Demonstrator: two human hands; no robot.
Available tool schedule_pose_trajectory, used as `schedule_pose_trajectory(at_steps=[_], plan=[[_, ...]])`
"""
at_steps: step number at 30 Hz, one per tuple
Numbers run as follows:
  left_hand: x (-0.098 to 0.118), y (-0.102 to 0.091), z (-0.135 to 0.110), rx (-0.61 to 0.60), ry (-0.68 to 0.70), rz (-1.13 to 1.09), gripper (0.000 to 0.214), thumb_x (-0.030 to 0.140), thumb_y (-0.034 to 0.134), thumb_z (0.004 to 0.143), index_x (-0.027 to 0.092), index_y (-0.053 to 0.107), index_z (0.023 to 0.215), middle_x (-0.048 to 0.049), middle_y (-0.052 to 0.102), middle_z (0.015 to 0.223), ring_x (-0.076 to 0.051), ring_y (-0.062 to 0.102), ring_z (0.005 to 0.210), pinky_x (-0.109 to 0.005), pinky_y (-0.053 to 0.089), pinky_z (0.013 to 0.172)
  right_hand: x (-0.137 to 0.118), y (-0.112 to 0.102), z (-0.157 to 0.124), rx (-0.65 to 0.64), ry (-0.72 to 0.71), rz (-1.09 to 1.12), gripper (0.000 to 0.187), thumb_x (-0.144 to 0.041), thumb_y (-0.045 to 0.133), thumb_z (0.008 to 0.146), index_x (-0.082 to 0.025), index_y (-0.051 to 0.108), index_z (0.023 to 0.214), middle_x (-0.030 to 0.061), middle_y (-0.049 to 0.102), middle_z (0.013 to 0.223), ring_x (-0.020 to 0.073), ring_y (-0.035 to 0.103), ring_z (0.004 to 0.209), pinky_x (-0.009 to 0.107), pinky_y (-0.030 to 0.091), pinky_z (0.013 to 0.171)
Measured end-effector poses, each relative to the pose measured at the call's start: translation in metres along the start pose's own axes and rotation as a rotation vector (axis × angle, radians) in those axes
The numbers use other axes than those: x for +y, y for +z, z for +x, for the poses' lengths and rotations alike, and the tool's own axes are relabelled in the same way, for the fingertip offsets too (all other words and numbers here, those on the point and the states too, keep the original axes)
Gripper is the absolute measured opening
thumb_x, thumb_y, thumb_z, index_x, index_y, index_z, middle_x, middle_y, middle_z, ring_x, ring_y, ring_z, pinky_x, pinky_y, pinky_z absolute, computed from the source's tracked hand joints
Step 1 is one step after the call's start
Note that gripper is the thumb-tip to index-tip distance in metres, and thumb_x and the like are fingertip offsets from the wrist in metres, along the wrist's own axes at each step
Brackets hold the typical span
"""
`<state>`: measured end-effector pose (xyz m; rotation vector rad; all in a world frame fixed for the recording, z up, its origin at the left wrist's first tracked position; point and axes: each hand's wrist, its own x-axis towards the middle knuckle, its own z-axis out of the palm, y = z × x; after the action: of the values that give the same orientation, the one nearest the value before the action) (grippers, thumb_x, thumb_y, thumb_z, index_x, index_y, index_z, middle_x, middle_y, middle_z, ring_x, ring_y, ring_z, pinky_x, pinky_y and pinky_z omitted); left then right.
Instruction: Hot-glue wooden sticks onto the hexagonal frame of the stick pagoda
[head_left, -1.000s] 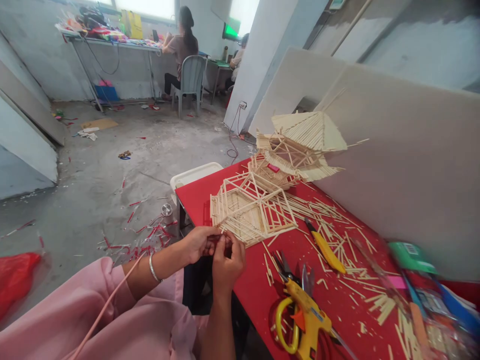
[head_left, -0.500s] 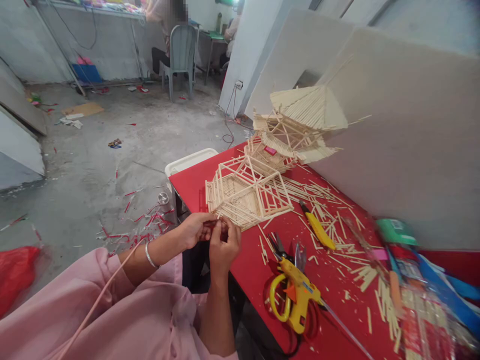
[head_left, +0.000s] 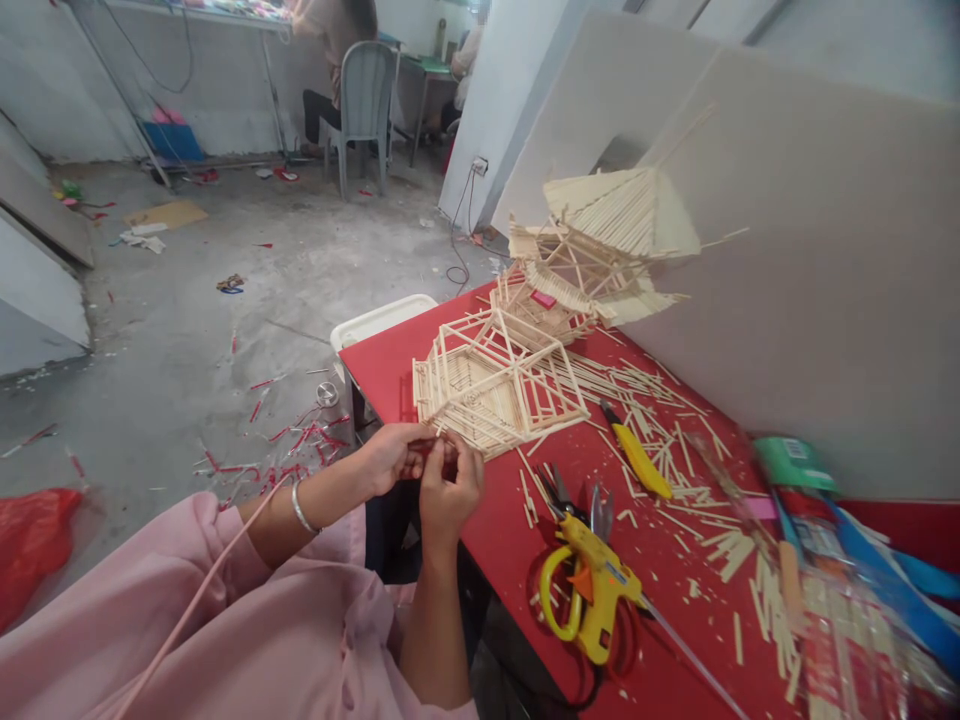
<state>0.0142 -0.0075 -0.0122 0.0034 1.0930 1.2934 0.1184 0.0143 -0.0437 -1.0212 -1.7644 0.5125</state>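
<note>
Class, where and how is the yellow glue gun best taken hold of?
The glue gun is probably best gripped by its handle, coming from the near edge of the red table: it lies on its side, handle pointing that way and front end away. A yellow loop beside the orange trigger crowds that side.

No lettering can be read.
Marks [head_left: 616, 573] too small to be made out are carried by the yellow glue gun [head_left: 598, 585] and the green package [head_left: 792, 465].

Fingers [head_left: 433, 466] near stick frame [head_left: 511, 369]
</note>
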Motion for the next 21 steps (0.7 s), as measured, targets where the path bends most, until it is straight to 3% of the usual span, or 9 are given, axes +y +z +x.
schedule_pose_trajectory(at_steps=[21], plan=[[0.0018,0.0012,-0.0027,0.012,-0.004,-0.005,0.022,0.017,0.052,0.086,0.011,0.065,0.069,-0.0034,0.061,0.057,-0.007,0.046,0.039,-0.018,0.033,0.038,-0.0002,0.0005,-0.0010,0.004,0.003,0.005,0.021,-0.029,0.056,0.092,-0.016,0.069,0.103,0.0077,0.067,0.087,0.0162,0.063,0.079,0.029,0.052,0.073]])
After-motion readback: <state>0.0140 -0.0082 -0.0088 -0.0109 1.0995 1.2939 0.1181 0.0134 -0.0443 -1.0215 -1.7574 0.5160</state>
